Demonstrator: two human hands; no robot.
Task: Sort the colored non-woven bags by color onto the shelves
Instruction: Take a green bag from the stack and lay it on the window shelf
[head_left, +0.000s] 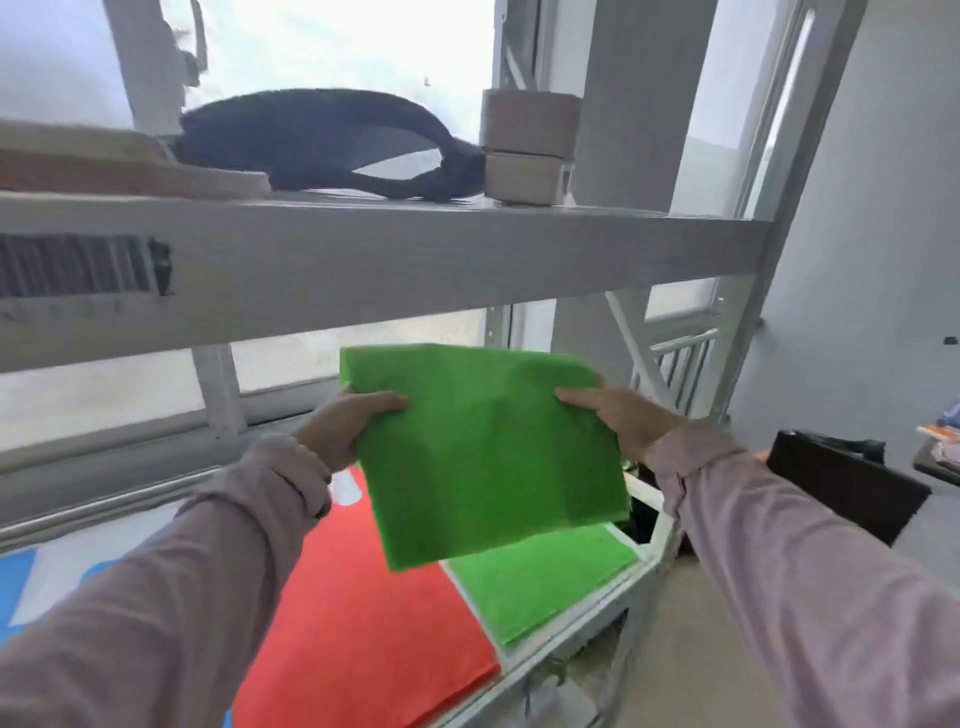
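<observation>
I hold a flat green non-woven bag (483, 447) in the air between the two shelf levels. My left hand (345, 423) grips its left edge, thumb on top. My right hand (621, 415) grips its right edge the same way. Right below it, a green bag (540, 587) lies flat on the right end of the lower shelf (587, 618). A red bag (363, 623) lies beside that one to the left. Blue bag material (15, 582) shows at the far left of the same shelf.
The upper shelf beam (363, 260) crosses above my hands and carries a dark strap (322, 140), two stacked tape rolls (527, 148) and a flat wooden piece (104, 171). A white upright post (810, 208) stands at the right. A dark box (841, 483) sits beyond it.
</observation>
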